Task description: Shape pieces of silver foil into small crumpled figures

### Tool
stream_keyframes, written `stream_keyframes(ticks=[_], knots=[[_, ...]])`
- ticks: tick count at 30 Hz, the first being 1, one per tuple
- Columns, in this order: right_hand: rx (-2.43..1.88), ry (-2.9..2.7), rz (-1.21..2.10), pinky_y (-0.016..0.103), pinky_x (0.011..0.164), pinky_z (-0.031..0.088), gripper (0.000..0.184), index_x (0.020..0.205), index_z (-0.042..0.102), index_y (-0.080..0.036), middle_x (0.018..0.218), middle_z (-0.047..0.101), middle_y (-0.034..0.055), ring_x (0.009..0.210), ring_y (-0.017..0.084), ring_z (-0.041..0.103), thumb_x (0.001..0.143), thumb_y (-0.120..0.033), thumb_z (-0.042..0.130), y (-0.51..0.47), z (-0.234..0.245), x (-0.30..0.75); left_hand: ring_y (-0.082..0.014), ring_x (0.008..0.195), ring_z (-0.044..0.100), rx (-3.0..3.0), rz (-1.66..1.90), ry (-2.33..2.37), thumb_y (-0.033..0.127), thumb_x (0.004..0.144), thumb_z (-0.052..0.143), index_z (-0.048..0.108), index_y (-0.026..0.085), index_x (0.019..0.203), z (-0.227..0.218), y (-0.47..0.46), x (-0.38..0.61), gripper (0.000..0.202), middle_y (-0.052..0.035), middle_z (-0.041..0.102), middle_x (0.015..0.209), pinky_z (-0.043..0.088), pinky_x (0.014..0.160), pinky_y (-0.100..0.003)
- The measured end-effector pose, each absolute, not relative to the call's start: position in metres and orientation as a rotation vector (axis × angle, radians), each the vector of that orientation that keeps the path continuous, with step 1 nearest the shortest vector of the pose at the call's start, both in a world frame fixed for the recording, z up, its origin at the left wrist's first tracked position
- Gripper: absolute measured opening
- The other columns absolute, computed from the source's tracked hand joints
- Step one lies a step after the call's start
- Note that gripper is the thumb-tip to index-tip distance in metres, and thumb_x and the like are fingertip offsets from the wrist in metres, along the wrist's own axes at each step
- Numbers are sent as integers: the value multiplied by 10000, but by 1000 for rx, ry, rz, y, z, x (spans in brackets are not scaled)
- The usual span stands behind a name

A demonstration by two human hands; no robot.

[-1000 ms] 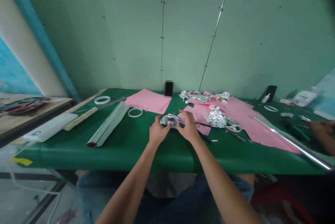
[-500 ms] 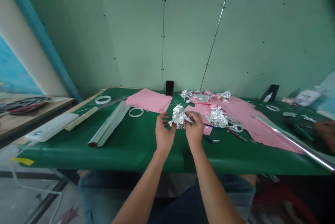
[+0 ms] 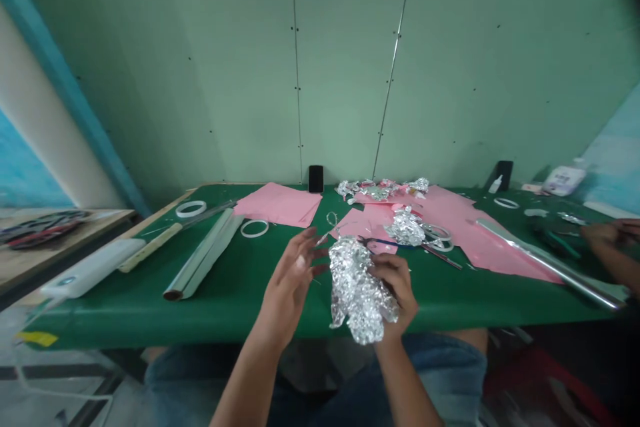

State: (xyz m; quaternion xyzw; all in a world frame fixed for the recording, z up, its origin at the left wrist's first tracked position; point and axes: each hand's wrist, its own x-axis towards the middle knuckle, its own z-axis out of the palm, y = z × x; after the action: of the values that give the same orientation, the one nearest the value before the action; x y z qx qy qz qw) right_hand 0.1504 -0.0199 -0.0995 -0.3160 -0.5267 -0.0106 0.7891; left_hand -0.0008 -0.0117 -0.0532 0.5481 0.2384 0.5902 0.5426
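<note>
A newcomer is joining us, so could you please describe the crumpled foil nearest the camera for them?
Find the long green table below the pale green wall. At the middle of its near edge, the right grip holds a silvery crumpled foil piece. Unlike the foil clumps lying farther back among pink sheets, it is the one in hand.
</note>
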Motion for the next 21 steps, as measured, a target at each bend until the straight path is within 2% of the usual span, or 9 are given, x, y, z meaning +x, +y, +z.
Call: stream_keyframes(ticks=[2, 4, 8, 14, 18, 19, 21], knots=[[-669, -1213, -52, 407, 714, 498, 218, 927, 699, -300, 974, 594, 50, 885, 237, 609, 845, -135, 582, -25, -100, 149, -306, 1067, 589, 1277, 1252, 544, 462, 753, 682, 584, 233, 1234, -44, -9, 5, 541, -136, 600, 1208, 510, 857, -396], [-654, -1258, -62, 406, 705, 508, 239, 952, 706, -320, 998, 586, 47, 893, 238, 617, 848, -139, 589, -28, -102, 147, -289, 1025, 609, 1262, 1149, 540, 378, 698, 757, 622, 235, 1162, -41, -8, 13, 505, -115, 631, 1145, 511, 843, -378], [-658, -1282, -42, 412, 761, 514, 272, 998, 706, -335, 1056, 568, 46, 968, 243, 605, 854, -139, 583, -27, -108, 146, -239, 882, 643, 1153, 1188, 555, 310, 712, 740, 638, 224, 972, -44, -14, 20, 293, -74, 665, 993, 521, 768, -348], [-693, -1427, 2, 470, 833, 496, 388, 1232, 562, -293, 1148, 549, 101, 1060, 280, 558, 847, -245, 552, -25, -123, 151, -229, 830, 623, 1298, 1386, 739, 271, 717, 709, 654, 222, 900, -39, -15, 7, 198, -60, 649, 899, 515, 717, -331], [-841, -1302, 137, 422, 807, 499, 251, 1097, 600, -252, 1046, 566, 83, 979, 239, 575, 893, -213, 459, -28, -104, 164, -230, 863, 616, 1499, 1425, 844, 275, 720, 714, 689, 212, 857, -30, -12, -1, 152, -58, 652, 894, 504, 716, -309], [-881, -1300, 187, 390, 772, 508, 210, 1037, 625, -248, 999, 583, 70, 928, 222, 591, 902, -215, 468, -29, -91, 168, -231, 862, 617, 1551, 1411, 850, 276, 719, 719, 693, 208, 858, -28, -12, -1, 157, -59, 656, 889, 503, 714, -308], [-861, -1423, 258, 359, 755, 519, 188, 1035, 645, -260, 977, 612, 54, 891, 201, 608, 903, -237, 513, -31, -60, 175, -237, 844, 618, 1654, 1365, 853, 269, 710, 728, 694, 200, 880, -24, -12, 1, 186, -62, 662, 874, 501, 709, -315]])
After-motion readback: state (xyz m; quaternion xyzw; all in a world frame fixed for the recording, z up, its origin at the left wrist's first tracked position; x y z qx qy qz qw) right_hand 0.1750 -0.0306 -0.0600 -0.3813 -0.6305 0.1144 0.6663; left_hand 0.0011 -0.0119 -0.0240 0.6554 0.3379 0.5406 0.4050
